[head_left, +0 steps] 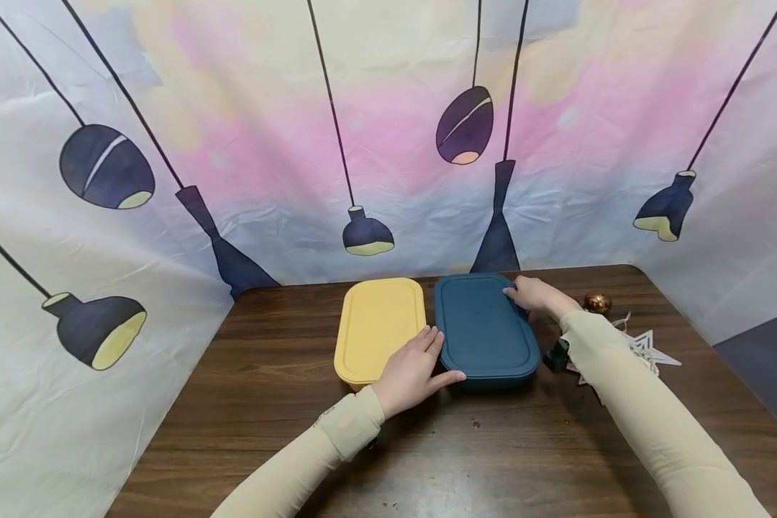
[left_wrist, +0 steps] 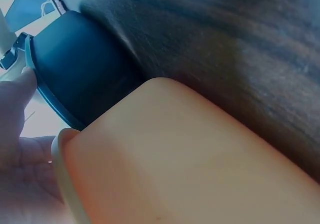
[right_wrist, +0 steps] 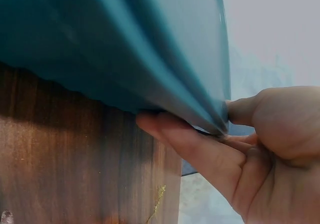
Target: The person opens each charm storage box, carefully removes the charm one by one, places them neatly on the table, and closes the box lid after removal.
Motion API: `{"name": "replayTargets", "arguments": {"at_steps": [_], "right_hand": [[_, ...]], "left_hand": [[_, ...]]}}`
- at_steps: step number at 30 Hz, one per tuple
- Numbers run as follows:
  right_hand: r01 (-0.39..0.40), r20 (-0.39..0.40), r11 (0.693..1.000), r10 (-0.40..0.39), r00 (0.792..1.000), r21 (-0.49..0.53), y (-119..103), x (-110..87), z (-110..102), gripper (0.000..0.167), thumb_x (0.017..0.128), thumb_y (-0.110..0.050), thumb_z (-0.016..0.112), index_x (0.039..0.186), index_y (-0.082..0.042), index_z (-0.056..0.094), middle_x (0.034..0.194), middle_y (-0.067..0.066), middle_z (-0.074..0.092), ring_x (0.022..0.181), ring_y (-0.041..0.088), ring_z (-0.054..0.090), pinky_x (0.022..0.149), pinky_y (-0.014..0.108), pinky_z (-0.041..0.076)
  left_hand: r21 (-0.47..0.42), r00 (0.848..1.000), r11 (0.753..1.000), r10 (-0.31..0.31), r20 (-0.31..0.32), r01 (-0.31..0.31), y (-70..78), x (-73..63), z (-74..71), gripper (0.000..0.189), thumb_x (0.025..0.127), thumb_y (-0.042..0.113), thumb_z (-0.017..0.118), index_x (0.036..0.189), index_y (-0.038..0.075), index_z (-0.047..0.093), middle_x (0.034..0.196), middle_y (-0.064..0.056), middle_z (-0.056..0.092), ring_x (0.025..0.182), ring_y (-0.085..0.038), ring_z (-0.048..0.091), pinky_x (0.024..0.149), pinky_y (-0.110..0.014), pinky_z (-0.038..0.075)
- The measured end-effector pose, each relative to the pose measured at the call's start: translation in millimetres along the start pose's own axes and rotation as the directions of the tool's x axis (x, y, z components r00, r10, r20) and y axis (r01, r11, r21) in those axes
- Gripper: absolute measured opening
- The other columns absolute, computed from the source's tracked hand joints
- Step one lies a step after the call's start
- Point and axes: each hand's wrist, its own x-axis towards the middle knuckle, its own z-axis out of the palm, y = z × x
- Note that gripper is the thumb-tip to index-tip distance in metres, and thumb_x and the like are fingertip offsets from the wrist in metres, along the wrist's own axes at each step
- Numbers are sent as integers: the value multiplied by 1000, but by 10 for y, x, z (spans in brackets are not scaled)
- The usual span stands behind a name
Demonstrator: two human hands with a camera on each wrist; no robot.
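Note:
A dark blue lidded box (head_left: 485, 324) and a yellow lidded box (head_left: 382, 327) lie side by side on the wooden table. My left hand (head_left: 411, 370) spans the gap between them, its fingers fairly straight along the yellow box's right edge. Its thumb touches the blue box's near-left corner, where a raised clip (left_wrist: 15, 49) shows in the left wrist view. At the far right edge, my right hand (head_left: 536, 295) pinches the rim of the blue lid (right_wrist: 200, 49). In the right wrist view its thumb lies on top and the fingers underneath. Contents of both boxes are hidden.
To the right, partly behind my right sleeve (head_left: 641, 403), lie a shiny copper-coloured ball (head_left: 598, 303), a white star ornament (head_left: 650, 349) and other small decorations. A cloth (head_left: 285, 144) printed with hanging lamps stands behind the table (head_left: 265, 403).

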Motion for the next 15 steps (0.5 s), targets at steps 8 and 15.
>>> {"name": "replayTargets", "arguments": {"at_steps": [8,15], "right_hand": [[12,-37,998,-10,999,61,42,-43,1,51,111,-22,35,140,20,36,108,29,57,77,27,64,72,43,53],[49,-113,997,-41,993,66,61,-104,-76,53,112,-27,35,142,16,43,118,32,60,88,32,67,78,47,55]], "left_hand": [[-40,1000,999,-10,3,10,-13,19,8,85,98,64,49,153,-1,40,157,-17,39,148,-27,32,116,-39,33],[-129,1000,992,-1,-9,0,-83,19,13,86,100,63,43,159,4,26,162,-16,30,151,-28,26,119,-41,29]]}}
